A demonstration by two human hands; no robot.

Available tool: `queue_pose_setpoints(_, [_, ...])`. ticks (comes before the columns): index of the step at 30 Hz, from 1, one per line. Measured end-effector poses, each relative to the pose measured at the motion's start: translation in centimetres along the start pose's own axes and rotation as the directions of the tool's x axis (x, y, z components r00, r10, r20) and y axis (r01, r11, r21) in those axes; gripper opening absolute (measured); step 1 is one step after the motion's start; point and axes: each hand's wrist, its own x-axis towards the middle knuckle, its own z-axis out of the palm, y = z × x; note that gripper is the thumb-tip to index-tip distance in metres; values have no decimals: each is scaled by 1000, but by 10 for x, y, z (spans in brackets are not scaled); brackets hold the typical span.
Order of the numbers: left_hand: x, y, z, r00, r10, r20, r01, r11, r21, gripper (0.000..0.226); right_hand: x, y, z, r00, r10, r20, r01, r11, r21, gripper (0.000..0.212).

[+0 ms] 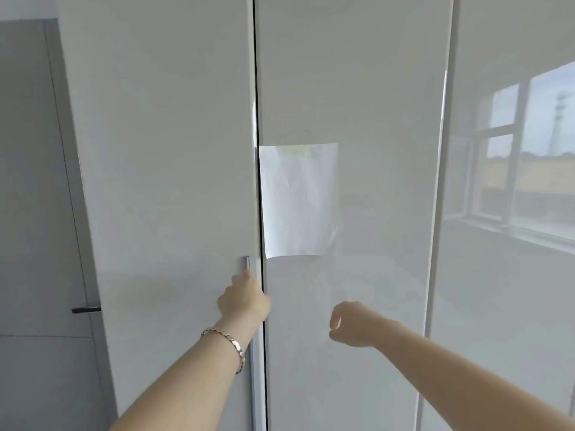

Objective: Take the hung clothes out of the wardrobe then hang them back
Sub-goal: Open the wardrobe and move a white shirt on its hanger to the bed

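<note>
Metal first: the left hand (244, 298) is wrapped round the slim upright bar handle (246, 262), fingers curled about it and hidden on its far side, so that only the top of the bar shows above the knuckles and a lower stretch below the wrist; a link bracelet (228, 339) sits on that wrist, just below the grasp. This handle is fixed at the right edge of the left door (161, 197) of the glossy white wardrobe (186, 88), right beside the dark seam where the next panel begins, and the seam looks closed. To the right of the handle, apart from it, the right hand (351, 325) hangs in the air before the middle door (373, 88), fingers loosely curled, holding nothing and touching nothing. Above and right of the handle a sheet of paper (300, 200) is stuck flat on that middle panel; far to the handle's left stands a grey room door (31, 181) with a black lever (86, 310). No clothes are visible; they are presumably behind these shut panels. I judge this the very first step, opening up; next the grasped door wants a steady pull outward on its hinges, leaving the free hand ready to reach in for a hanger.
</note>
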Motion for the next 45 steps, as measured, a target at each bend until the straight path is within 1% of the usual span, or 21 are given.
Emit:
queue_pose_setpoints(2, [22, -7, 7, 997, -72, -9, 71, 995, -73, 33, 23, -8, 5, 1000, 31, -3, -31, 999, -8, 33])
queue_pose_setpoints(3, [34, -11, 13, 996, -90, -5, 89, 993, -84, 34, 34, -12, 6, 999, 38, -6, -38, 999, -8, 33])
queue_pose_setpoints(5, [60, -17, 24, 996, -85, 20, 87, 993, -75, 32, 57, -20, 6, 998, 65, -13, -65, 998, -4, 32])
queue_pose_setpoints(7, [79, -23, 39, 996, -55, 73, 59, 997, -56, 29, 75, -26, 6, 995, 92, -41, -91, 996, 16, 31])
queue_pose_setpoints(9, [90, -29, 56, 997, -23, 72, 29, 997, -78, 28, 85, -32, 8, 990, 121, -67, -118, 992, 38, 30])
queue_pose_setpoints(11, [98, -36, 68, 1000, 9, -13, -10, 992, -122, 23, 93, -34, 13, 987, 142, -73, -138, 989, 54, 29])
queue_pose_setpoints(13, [103, -42, 75, 994, 70, -83, -81, 987, -139, 14, 94, -35, 17, 985, 156, -78, -152, 987, 60, 28])
queue_pose_setpoints(16, [104, -47, 74, 987, 141, -76, -152, 974, -167, 14, 86, -35, 22, 977, 192, -91, -186, 980, 75, 29])
queue_pose_setpoints(18, [96, -50, 70, 985, 158, -69, -169, 968, -188, 12, 74, -35, 23, 974, 205, -97, -199, 978, 68, 29])
queue_pose_setpoints(22, [67, -61, 58, 988, 145, -47, -152, 965, -216, 12, 44, -38, 24, 971, 209, -114, -202, 977, 70, 29])
queue_pose_setpoints(25, [36, -77, 44, 990, 138, -23, -140, 964, -227, 13, 17, -46, 27, 976, 182, -120, -177, 983, 53, 29])
queue_pose_setpoints(28, [-1, -96, 25, 994, 108, -12, -108, 962, -252, 15, -18, -60, 37, 987, 125, -105, -122, 992, 28, 32])
queue_pose_setpoints(33, [-66, -131, -4, 999, -9, -54, -5, 967, -256, 14, -81, -82, 62, 999, -8, -35, 7, 1000, -29, 33])
queue_pose_setpoints(35, [-90, -148, -18, 999, -47, -21, 38, 956, -291, 16, -105, -94, 71, 999, -52, 1, 52, 997, -51, 32])
queue_pose_setpoints(36, [-101, -156, -28, 998, -55, 15, 57, 947, -316, 19, -115, -101, 75, 997, -69, 18, 70, 996, -54, 31])
queue_pose_setpoints(37, [-112, -164, -39, 997, -58, 54, 73, 939, -337, 30, -125, -109, 79, 996, -84, 34, 86, 995, -60, 31])
queue_pose_setpoints(39, [-132, -181, -55, 991, -93, 91, 120, 925, -362, 66, -139, -128, 85, 993, -109, 47, 112, 991, -72, 31])
queue_pose_setpoints(40, [-138, -191, -60, 991, -117, 69, 135, 921, -366, 77, -145, -138, 88, 992, -117, 43, 120, 990, -71, 31])
queue_pose_setpoints(41, [-143, -203, -63, 990, -137, 22, 136, 919, -369, 78, -149, -149, 90, 991, -125, 39, 127, 989, -70, 30])
queue_pose_setpoints(43, [-148, -231, -66, 979, -185, -84, 143, 921, -363, 63, -154, -172, 96, 989, -143, 38, 146, 986, -75, 31])
queue_pose_setpoints(45, [-149, -260, -74, 966, -223, -134, 164, 921, -354, 40, -155, -198, 105, 986, -162, 44, 166, 981, -104, 31])
